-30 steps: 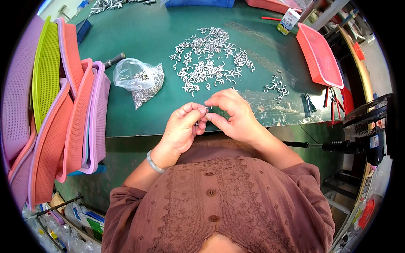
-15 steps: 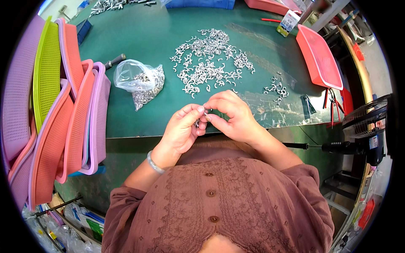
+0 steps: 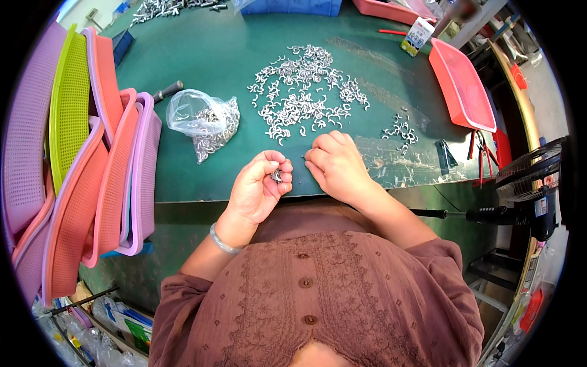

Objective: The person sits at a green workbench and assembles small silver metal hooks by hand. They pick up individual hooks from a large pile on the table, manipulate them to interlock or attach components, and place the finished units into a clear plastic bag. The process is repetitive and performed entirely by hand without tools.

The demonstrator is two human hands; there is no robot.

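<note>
My left hand (image 3: 255, 188) is curled palm up over the table's near edge. Several small curved metal pieces (image 3: 276, 177) are held in its fingers. To its right, apart from it, my right hand (image 3: 336, 165) is back up with its fingers bent and pressed together over the table; a tiny dark bit shows at its fingertips, too small to name. Beyond both hands lies a loose pile of small silver curved metal pieces (image 3: 299, 109). At the left, a clear plastic bag (image 3: 211, 125) holds more such pieces.
Stacked plastic baskets (image 3: 70, 116) in purple, green and pink crowd the left. On the green table (image 3: 202, 61) are a dark-handled tool (image 3: 168, 91), a small cluster of pieces (image 3: 402, 131), a carton (image 3: 418, 37), a pink basket (image 3: 461, 85) and red-handled pliers (image 3: 483, 156). A fan (image 3: 531, 177) stands right.
My hands, together before, have moved apart. The left has shifted slightly left and keeps metal pieces in its fingers; the right has moved a little right, its fingers now closed downward.
</note>
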